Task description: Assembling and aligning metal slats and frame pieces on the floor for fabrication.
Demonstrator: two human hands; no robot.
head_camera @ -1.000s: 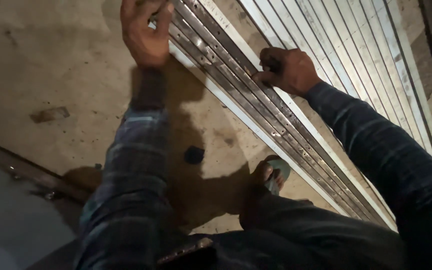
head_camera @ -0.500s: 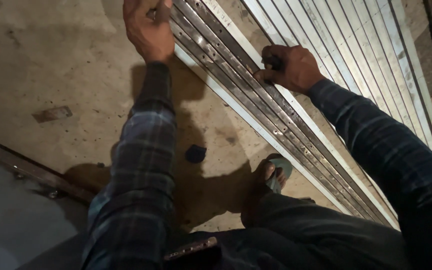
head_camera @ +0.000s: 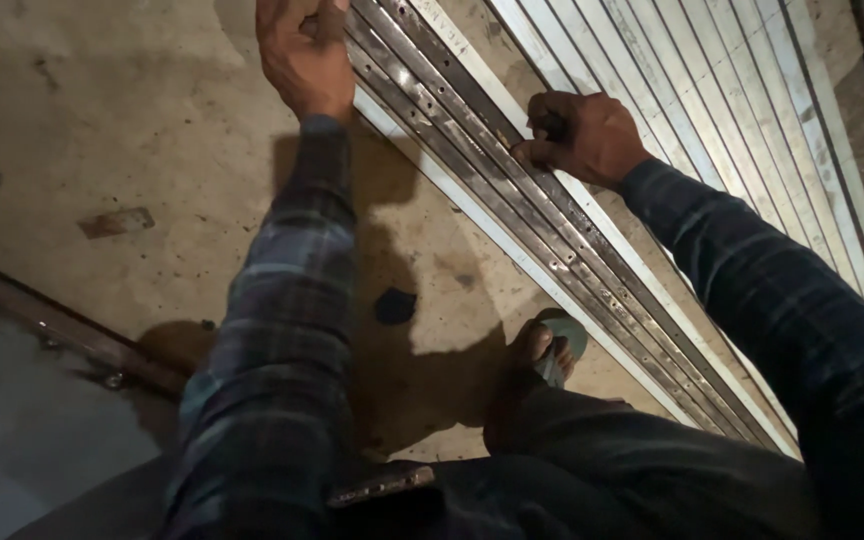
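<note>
Several long metal strips (head_camera: pixel 512 190) with small holes lie side by side on the concrete floor, running from the top centre to the lower right. My left hand (head_camera: pixel 302 55) rests on the near edge of the strips at the top of the frame, its fingers curled over them. My right hand (head_camera: pixel 582 135) is closed in a fist on the strips further along, gripping something small and dark that I cannot make out. Both arms wear a dark plaid sleeve.
More pale metal channels (head_camera: pixel 712 110) lie beyond the strips at the upper right. My foot in a green sandal (head_camera: pixel 552 350) stands beside the strips. A metal rail (head_camera: pixel 62 325) crosses the floor at the left. A small dark patch (head_camera: pixel 395 305) marks the concrete floor.
Both hands have stayed on the strips. The view has shifted slightly, and my right hand sits a little further along the strips.
</note>
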